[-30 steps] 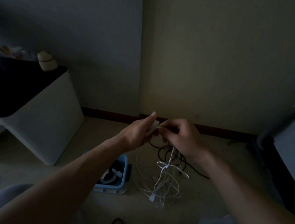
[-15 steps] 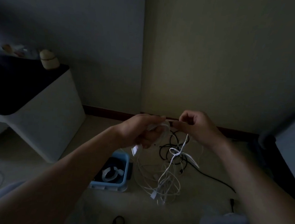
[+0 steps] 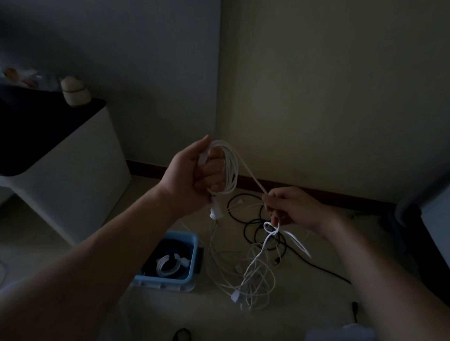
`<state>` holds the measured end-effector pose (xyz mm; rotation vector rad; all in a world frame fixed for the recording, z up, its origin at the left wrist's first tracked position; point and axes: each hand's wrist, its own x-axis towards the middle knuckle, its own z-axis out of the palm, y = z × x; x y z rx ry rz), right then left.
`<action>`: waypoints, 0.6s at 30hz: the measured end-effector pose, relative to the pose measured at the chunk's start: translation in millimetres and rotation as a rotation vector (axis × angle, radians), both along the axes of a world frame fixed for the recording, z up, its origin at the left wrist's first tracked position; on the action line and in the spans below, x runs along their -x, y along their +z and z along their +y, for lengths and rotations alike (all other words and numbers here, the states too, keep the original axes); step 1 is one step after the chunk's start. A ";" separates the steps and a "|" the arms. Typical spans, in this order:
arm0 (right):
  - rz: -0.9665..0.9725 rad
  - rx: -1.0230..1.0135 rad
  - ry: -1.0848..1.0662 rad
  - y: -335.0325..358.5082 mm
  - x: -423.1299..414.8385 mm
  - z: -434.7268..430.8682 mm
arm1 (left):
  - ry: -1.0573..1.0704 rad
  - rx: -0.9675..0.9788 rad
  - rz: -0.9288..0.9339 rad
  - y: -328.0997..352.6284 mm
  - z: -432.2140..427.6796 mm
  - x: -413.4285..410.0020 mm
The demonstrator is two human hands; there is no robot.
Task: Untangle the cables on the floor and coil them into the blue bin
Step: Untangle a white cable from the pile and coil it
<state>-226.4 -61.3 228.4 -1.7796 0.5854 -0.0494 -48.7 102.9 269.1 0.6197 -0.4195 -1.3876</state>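
My left hand (image 3: pixel 191 175) is raised and grips a white cable (image 3: pixel 230 168), with several turns wound around its fingers and a plug hanging below the fist. My right hand (image 3: pixel 293 208) pinches the same cable lower down, where it runs taut from the coil. Below that hand the cable carries a knot and drops into a white tangle (image 3: pixel 252 283) on the floor. A black cable (image 3: pixel 257 226) lies looped behind the tangle. The blue bin (image 3: pixel 185 244) stands on the floor to the left of the tangle and holds a coiled white cable (image 3: pixel 169 265).
A white cabinet (image 3: pixel 64 174) with a dark top stands at the left, small objects at its back. The room corner and a dark skirting board (image 3: pixel 324 193) run behind the cables. Dark furniture (image 3: pixel 446 222) rises at the right. A small black loop (image 3: pixel 182 339) lies on the near floor.
My left hand has risen and turned, with more cable wound around it. My right hand has moved down and to the right, drawing the cable taut. The hands were touching one second ago.
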 end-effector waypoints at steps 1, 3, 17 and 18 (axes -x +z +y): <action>-0.011 -0.017 -0.014 -0.4 -0.6 0.8 | 0.018 -0.003 0.006 0.0 -0.2 0.6; -0.057 -0.047 -0.040 -1.7 -3.6 2.3 | 0.085 -0.010 0.023 0.1 -0.4 0.9; -0.043 -0.012 0.137 -8.9 -18.0 36.5 | 0.355 -0.094 -0.026 -0.3 1.1 -0.1; -0.043 0.000 0.141 -9.6 -19.2 38.7 | 0.361 -0.103 -0.052 -0.2 0.4 0.9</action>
